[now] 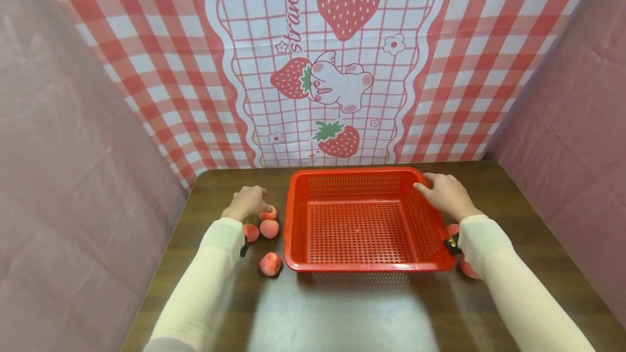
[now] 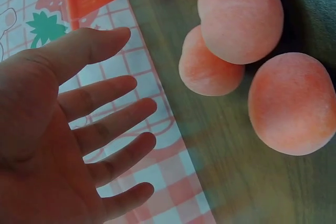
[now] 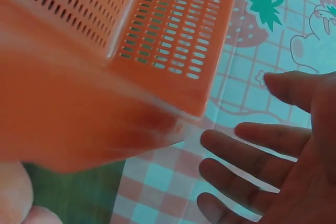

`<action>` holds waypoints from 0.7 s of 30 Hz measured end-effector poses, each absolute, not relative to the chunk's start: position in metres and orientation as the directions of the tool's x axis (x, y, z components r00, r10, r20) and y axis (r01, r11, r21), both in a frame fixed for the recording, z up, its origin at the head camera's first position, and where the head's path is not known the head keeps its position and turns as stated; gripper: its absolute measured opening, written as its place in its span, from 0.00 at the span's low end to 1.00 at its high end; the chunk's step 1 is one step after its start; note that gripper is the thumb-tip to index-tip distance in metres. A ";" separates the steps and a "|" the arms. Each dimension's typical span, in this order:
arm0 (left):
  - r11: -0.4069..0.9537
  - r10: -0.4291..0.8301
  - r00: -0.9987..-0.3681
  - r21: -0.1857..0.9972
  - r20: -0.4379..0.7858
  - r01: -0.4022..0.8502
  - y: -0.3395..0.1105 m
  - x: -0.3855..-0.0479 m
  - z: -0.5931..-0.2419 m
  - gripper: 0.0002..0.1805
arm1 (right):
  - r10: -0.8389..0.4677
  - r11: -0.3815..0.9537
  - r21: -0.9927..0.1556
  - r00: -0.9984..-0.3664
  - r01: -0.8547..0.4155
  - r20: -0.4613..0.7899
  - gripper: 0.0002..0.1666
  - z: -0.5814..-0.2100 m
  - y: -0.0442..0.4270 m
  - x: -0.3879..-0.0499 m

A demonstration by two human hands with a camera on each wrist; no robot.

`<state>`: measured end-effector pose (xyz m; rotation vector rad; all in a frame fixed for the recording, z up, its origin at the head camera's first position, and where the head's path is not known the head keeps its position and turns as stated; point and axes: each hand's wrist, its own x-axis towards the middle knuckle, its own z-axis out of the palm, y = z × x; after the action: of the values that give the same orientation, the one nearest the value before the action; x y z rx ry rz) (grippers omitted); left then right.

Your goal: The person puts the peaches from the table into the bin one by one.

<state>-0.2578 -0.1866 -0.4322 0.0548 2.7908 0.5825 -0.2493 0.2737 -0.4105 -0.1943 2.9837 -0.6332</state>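
Observation:
A red plastic basket with slotted walls stands on the table, its inside bare. Left of it lie several peaches; the nearest to the front is a peach of red and yellow. My left hand hovers by the farther ones, fingers spread, holding nothing. In the left wrist view three peaches lie beyond the fingertips. My right hand is at the basket's back right corner; the right wrist view shows its loosely extended fingers beside the rim, gripping nothing. Two peaches sit partly hidden under the right forearm.
The brown wooden table ends at a strawberry-print checked cloth hanging behind it. Pink cloth walls rise on both sides. Light glares on the table's front middle. Each wrist wears a dark device.

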 end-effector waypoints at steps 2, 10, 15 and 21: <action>0.917 0.100 -0.954 0.399 -0.284 -0.023 -0.187 -0.257 -0.433 0.26 | -0.134 0.904 -0.419 -0.987 -0.083 -0.092 0.39 -0.412 0.277 -0.246; 0.908 0.069 -0.948 0.413 -0.310 -0.069 -0.188 -0.251 -0.440 0.25 | -0.118 0.913 -0.406 -0.982 -0.048 -0.149 0.34 -0.413 0.287 -0.232; 0.908 0.084 -0.950 0.415 -0.301 -0.051 -0.188 -0.250 -0.443 0.23 | -0.116 0.918 -0.396 -0.974 -0.030 -0.195 0.33 -0.413 0.292 -0.227; 0.916 0.117 -0.956 0.402 -0.270 -0.001 -0.190 -0.252 -0.448 0.22 | -0.116 0.914 -0.405 -0.968 -0.016 -0.222 0.29 -0.417 0.294 -0.224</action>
<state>-0.2523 -0.1899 -0.4476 0.0861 2.7875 0.5848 -0.2241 0.2940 -0.4168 -0.0992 2.8339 -0.5963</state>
